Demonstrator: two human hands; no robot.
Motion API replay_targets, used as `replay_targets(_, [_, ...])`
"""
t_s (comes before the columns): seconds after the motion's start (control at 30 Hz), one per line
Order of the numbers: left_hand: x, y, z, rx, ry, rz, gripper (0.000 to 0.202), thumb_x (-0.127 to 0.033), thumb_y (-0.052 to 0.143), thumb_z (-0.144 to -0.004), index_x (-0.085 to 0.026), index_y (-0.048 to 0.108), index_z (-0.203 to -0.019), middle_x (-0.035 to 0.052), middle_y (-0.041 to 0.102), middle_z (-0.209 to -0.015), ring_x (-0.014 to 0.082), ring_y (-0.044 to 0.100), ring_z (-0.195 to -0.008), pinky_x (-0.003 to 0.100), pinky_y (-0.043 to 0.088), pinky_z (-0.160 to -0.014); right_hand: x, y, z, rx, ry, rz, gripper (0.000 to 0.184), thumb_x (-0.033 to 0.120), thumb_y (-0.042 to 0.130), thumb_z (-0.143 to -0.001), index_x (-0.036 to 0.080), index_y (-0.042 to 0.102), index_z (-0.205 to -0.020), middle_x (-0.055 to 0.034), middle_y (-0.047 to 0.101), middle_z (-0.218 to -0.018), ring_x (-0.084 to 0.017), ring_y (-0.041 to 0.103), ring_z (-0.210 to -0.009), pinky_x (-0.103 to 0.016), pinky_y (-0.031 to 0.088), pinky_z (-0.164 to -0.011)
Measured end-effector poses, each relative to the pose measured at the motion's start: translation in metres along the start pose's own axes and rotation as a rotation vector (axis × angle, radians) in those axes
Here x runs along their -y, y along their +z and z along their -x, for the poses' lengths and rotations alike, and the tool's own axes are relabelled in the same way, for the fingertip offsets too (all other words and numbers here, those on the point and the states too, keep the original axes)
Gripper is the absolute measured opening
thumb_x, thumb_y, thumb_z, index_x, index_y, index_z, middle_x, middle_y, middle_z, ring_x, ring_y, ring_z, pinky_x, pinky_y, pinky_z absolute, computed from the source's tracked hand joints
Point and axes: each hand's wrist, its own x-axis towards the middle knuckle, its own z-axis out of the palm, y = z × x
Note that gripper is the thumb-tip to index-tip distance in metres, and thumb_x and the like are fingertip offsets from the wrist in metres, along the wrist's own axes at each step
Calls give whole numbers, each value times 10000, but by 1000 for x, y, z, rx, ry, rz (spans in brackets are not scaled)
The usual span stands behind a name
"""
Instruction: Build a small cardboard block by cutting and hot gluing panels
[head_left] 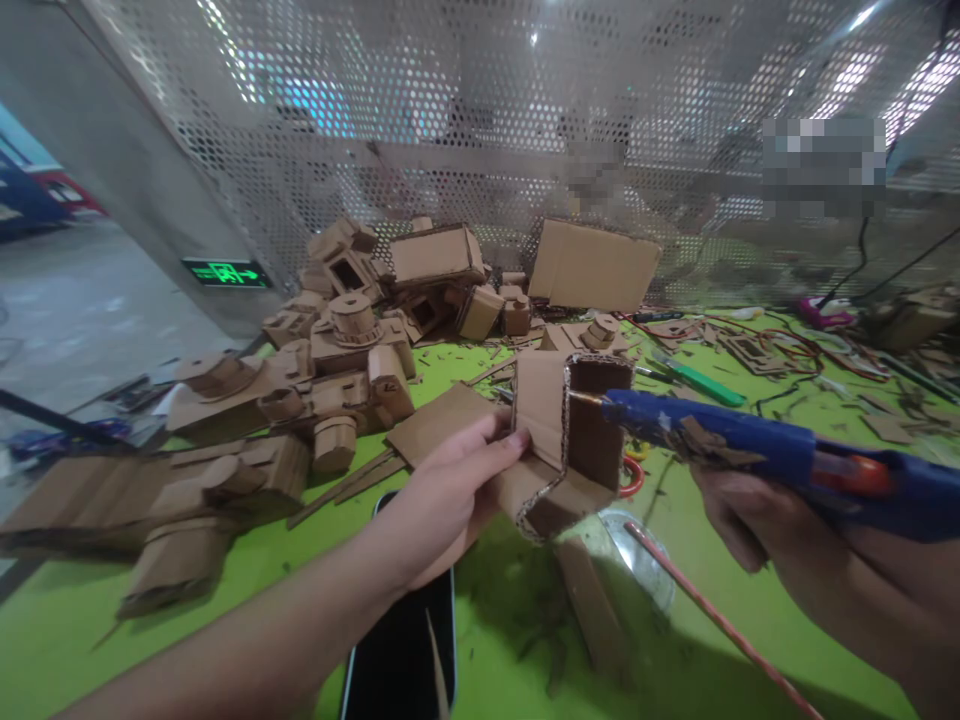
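Note:
My left hand point(465, 480) grips a folded cardboard piece point(540, 400) by its left side, thumb on the outside. The piece is bent into a stepped, box-like shape with its open edge toward the right. In my right hand point(757, 510) is a blue glue gun point(720, 430), a scrap of cardboard stuck along its barrel. Its metal nozzle points left and meets, or nearly meets, the corrugated edge of the folded piece; I cannot tell if it touches. Below my left wrist lies a dark phone point(405, 640) with a thin cardboard sliver across it.
Cardboard camera-like models point(352, 330) crowd the left and back of the green table point(510, 620). A green cutter point(701, 382), red-handled scissors point(634, 478) and a reddish cord point(720, 620) lie around the folded piece. A perforated metal screen point(480, 150) rises behind.

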Motion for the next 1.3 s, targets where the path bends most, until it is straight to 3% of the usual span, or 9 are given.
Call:
replay_targets(0.17, [-2, 0, 1, -2, 9, 5, 335, -120, 597, -1063, -130, 697, -1383, 146, 839, -1229, 223, 825, -1070, 301, 651, -1006, 6, 0, 3, 24, -1, -31, 501, 535, 621, -1055, 295, 521, -625, 74, 493, -480, -134, 475, -338, -278, 356, -342])
replay_targets(0.37, [-5, -1, 1, -6, 26, 33, 313, -123, 599, -1062, -115, 706, -1356, 152, 837, -1239, 209, 821, -1046, 257, 664, -908, 8, 1, 3, 68, -45, -37, 440, 477, 623, -1060, 311, 551, -659, 102, 502, -452, -116, 491, -306, -241, 379, -323])
replay_targets(0.53, [-7, -2, -2, -45, 33, 42, 294, -106, 597, -1055, -102, 717, -1323, 159, 836, -1253, 185, 821, -1016, 208, 650, -846, 3, 3, 12, 117, 25, -97, 400, 486, 719, -1001, 323, 584, -661, 109, 543, -421, -124, 504, -268, -233, 357, -252])
replay_targets(0.63, [-6, -2, -3, -46, 40, 51, 308, -99, 591, -1056, -106, 713, -1339, 155, 832, -1272, 183, 821, -1025, 211, 649, -861, -5, 2, 16, 129, 28, -99, 349, 479, 714, -994, 333, 622, -691, 97, 549, -441, -139, 510, -277, -247, 388, -261])
replay_targets(0.7, [-4, -3, -3, -27, 41, 45, 315, -104, 592, -1060, -110, 713, -1351, 154, 829, -1285, 188, 818, -1061, 219, 646, -897, -11, 1, 16, 108, 14, -90, 312, 461, 684, -1010, 340, 652, -724, 76, 627, -511, -159, 590, -338, -247, 452, -302])
replay_targets(0.83, [1, -5, -3, -3, 31, 14, 339, -131, 614, -1061, -117, 705, -1387, 154, 822, -1308, 215, 820, -1086, 268, 643, -974, -15, 1, 9, -61, 131, -129, 367, 506, 663, -1031, 335, 618, -709, 33, 708, -615, -204, 688, -479, -263, 548, -395])
replay_targets(0.97, [4, -5, -3, 22, 30, 18, 354, -131, 616, -1062, -133, 700, -1405, 150, 793, -1393, 232, 784, -1224, 280, 621, -1039, -9, 3, 2, -5, 96, -154, 350, 524, 665, -1035, 334, 651, -741, 8, 729, -713, -208, 706, -573, -267, 495, -391])
replay_targets(1.07, [4, -6, -2, 55, 30, 19, 345, -154, 633, -1063, -146, 710, -1399, 144, 785, -1416, 242, 766, -1272, 284, 620, -1044, -3, 3, -2, -6, 25, -109, 366, 522, 638, -1053, 330, 643, -742, 27, 672, -651, -184, 678, -552, -263, 459, -397])
replay_targets(1.3, [4, -6, -2, 66, 42, 30, 294, -180, 689, -1041, -158, 756, -1326, 127, 827, -1330, 242, 805, -1176, 298, 631, -1025, -4, 1, -4, -46, 0, 29, 454, 576, 601, -1047, 301, 614, -687, 59, 547, -523, -144, 546, -390, -298, 416, -401])
